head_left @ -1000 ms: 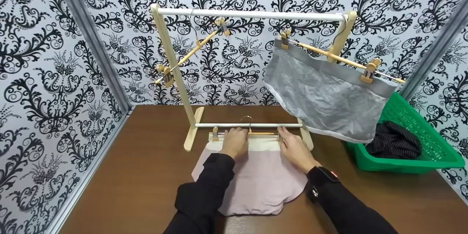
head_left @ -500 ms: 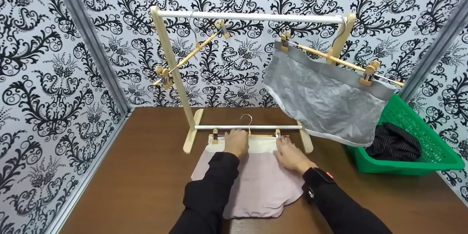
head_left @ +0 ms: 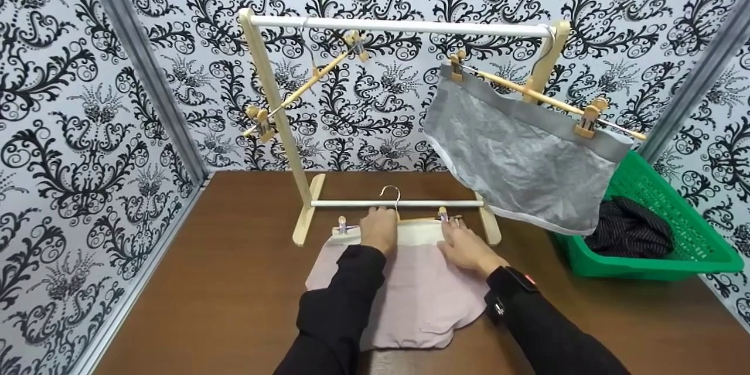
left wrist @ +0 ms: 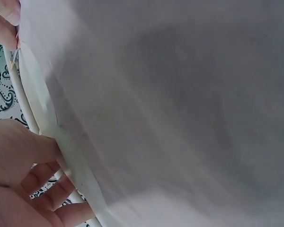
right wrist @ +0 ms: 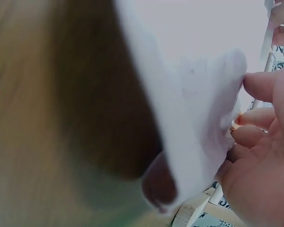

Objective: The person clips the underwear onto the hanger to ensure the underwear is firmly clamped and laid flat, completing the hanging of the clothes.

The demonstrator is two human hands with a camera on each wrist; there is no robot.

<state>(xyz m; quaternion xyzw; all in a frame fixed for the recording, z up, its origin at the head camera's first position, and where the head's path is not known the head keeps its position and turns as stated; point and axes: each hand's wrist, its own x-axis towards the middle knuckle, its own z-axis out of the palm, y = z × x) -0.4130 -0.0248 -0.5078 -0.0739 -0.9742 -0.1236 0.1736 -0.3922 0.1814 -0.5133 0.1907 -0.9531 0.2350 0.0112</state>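
Note:
A pale pink garment [head_left: 422,281] with a cream waistband [head_left: 419,233] lies on the table; I cannot tell whether it is a skirt or shorts. Along its top runs a clip hanger [head_left: 416,220] with a metal hook, its clips [head_left: 343,224] at both ends of the waistband. My left hand [head_left: 379,229] grips the waistband left of the hook, thumb on the cloth and fingers behind in the left wrist view. My right hand [head_left: 469,249] holds the garment's right top corner beside the right clip [head_left: 443,214]. In the right wrist view its thumb presses the pink cloth [right wrist: 203,94].
A wooden rack [head_left: 272,82] with white rails stands behind. From its top rail hang a bare clip hanger [head_left: 310,85] at left and a grey garment [head_left: 515,146] at right. A green basket [head_left: 638,266] holding dark striped cloth [head_left: 630,228] sits at the right.
My right hand has slid down off the right clip onto the cloth corner, uncovering the clip. The hanger's left end has tilted slightly lower. My left hand keeps its hold.

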